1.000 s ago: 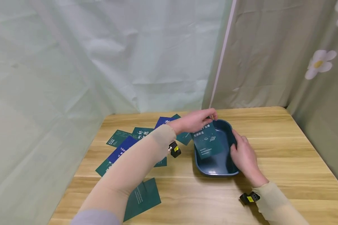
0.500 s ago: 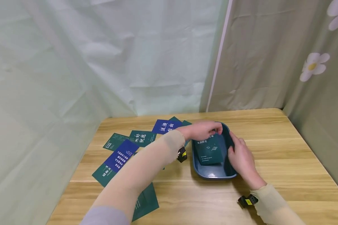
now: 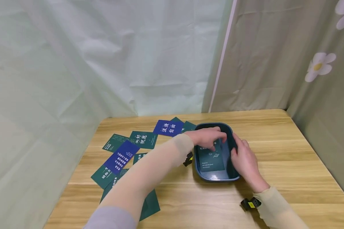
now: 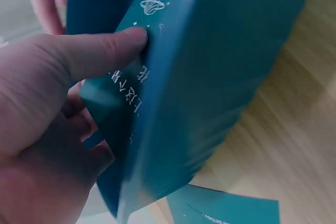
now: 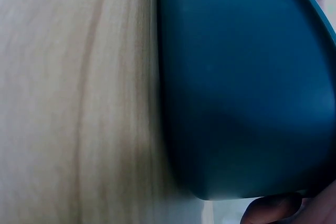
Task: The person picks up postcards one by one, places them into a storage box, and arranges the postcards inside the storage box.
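A dark blue box [image 3: 226, 174] stands on the table, with a green card [image 3: 212, 162] printed with small planets and white writing lying inside. My left hand [image 3: 207, 139] reaches into the box over the card's far end, index finger and thumb spread apart. In the left wrist view its straight thumb [image 4: 118, 51] lies over the printed face of the card [image 4: 113, 116], while the other fingers are bent near the card's end. My right hand [image 3: 247, 159] grips the box's right rim, thumb over the inside wall. The right wrist view mostly shows the box's outer wall [image 5: 241, 87].
Several green and blue cards are scattered left of the box, including a blue card [image 3: 121, 156] and another green card [image 3: 144, 140], some overlapping. My left forearm [image 3: 152, 175] covers part of them. A curtain [image 3: 166, 63] hangs behind the wooden table [image 3: 195, 203].
The left hand has lowered the green card from a tilted position above the box until it lies inside, and its fingers have spread. The right hand stays on the rim.
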A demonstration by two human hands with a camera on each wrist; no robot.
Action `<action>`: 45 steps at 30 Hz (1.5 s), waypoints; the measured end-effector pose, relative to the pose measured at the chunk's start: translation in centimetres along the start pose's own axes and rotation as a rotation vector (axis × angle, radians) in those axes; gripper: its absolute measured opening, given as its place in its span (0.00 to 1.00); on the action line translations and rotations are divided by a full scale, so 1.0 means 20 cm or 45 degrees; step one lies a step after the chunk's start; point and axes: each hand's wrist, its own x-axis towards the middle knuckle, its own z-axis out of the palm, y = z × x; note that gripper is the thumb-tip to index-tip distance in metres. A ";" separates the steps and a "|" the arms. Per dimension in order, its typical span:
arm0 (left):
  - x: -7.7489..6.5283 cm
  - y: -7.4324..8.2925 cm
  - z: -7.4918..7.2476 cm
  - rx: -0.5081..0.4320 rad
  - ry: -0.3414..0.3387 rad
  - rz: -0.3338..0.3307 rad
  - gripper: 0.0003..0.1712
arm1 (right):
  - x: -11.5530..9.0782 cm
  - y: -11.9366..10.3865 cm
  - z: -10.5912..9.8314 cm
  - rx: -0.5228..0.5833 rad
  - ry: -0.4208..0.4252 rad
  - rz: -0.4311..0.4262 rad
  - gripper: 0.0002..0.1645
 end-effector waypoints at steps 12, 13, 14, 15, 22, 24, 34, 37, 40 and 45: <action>-0.01 0.03 0.09 0.263 0.010 -0.110 0.32 | 0.00 -0.03 0.00 -0.008 -0.037 -0.005 0.37; -0.01 0.03 0.09 0.291 0.016 -0.109 0.32 | 0.00 -0.02 0.00 -0.011 -0.031 -0.014 0.37; -0.02 0.03 0.09 0.322 0.023 -0.104 0.33 | 0.00 -0.02 0.00 -0.013 -0.027 -0.020 0.37; -0.02 0.03 0.09 0.352 0.028 -0.099 0.33 | 0.00 -0.02 0.00 -0.014 -0.025 -0.024 0.37; -0.16 0.10 0.04 0.478 -0.040 -0.068 0.34 | 0.01 -0.02 -0.01 -0.033 -0.013 -0.038 0.37; -0.20 0.13 0.02 0.464 -0.106 -0.086 0.34 | 0.01 -0.02 -0.02 -0.039 -0.005 -0.037 0.37; -0.30 0.23 0.05 0.448 -0.367 -0.145 0.33 | 0.00 -0.02 -0.01 -0.022 -0.028 0.012 0.37; -0.30 0.24 0.06 0.414 -0.374 -0.159 0.34 | 0.00 -0.02 -0.01 -0.020 -0.035 0.025 0.37; -0.30 0.25 0.07 0.383 -0.384 -0.175 0.36 | 0.00 -0.02 -0.01 -0.020 -0.039 0.027 0.37; -0.29 0.25 0.08 0.366 -0.383 -0.181 0.36 | -0.01 -0.02 -0.01 -0.023 -0.042 0.026 0.37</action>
